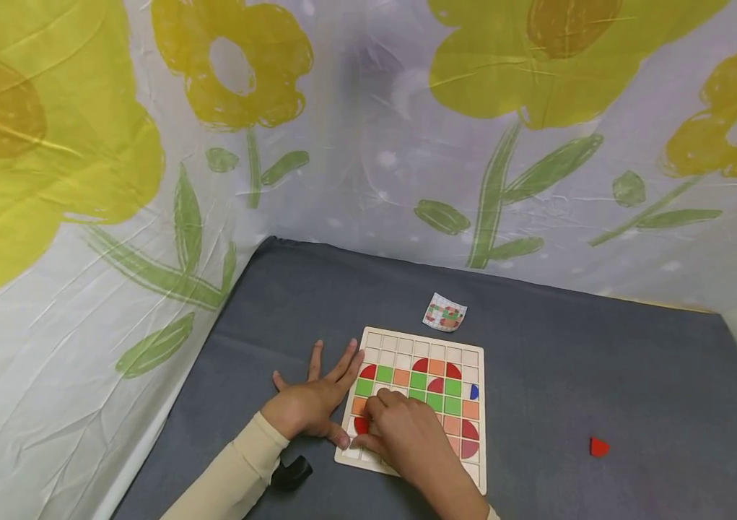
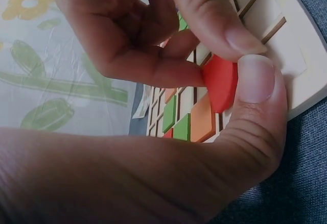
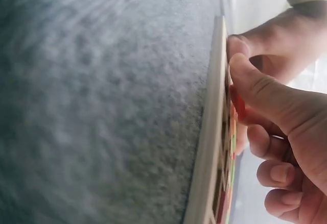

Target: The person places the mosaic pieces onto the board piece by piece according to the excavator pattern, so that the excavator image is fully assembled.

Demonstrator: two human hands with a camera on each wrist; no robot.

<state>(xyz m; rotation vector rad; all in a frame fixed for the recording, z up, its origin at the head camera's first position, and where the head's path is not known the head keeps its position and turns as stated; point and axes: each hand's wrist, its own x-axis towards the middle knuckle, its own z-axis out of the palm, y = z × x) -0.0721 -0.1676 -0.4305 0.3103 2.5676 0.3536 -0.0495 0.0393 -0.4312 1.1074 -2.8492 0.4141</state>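
Note:
A wooden grid board (image 1: pixel 390 343) lies on the dark cloth, its cells partly filled with green and orange squares and red rounded tiles. Near the board's lower left, my right hand (image 1: pixel 407 433) pinches a red rounded tile (image 2: pixel 220 83) between thumb and index finger, at a cell. My left hand (image 1: pixel 310 404) is spread at the board's left edge, its thumb (image 2: pixel 255 78) down on the corner beside the red tile. The right hand covers several cells in the head view. A blue-and-white tile (image 1: pixel 474 391) sits near the right edge.
A small pattern card (image 1: pixel 445 313) lies behind the board. One loose red tile (image 1: pixel 598 447) rests far to the right on the cloth (image 1: pixel 537 361). A black curved object (image 1: pixel 291 474) is by the left wrist. Flower-printed fabric (image 1: pixel 355 144) walls the back and left.

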